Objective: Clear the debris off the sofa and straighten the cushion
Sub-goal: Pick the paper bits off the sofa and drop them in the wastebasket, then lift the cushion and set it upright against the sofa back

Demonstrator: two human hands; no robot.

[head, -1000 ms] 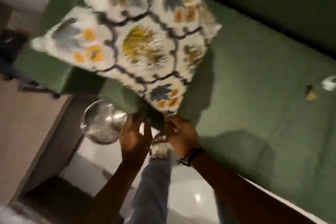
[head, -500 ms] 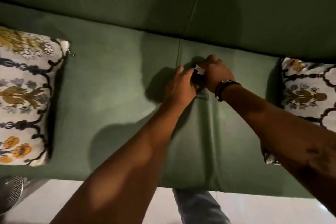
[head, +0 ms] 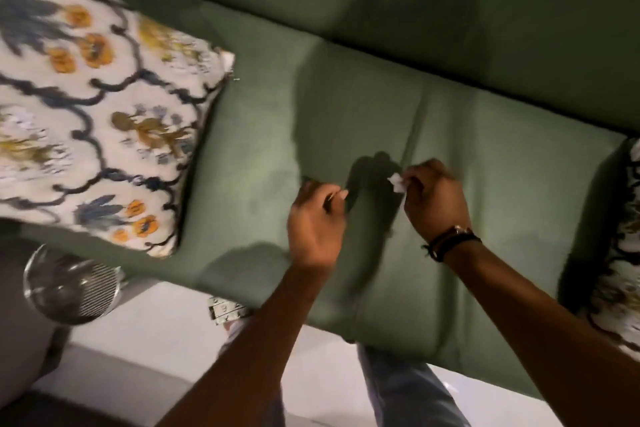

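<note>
Over the green sofa seat (head: 259, 135), the right hand (head: 434, 201) pinches a small white scrap of paper (head: 397, 181) at its fingertips, the left hand (head: 317, 222) beside it curls loosely around something thin I cannot identify, and the floral cushion (head: 100, 107) lies far to the left hand's left.
</note>
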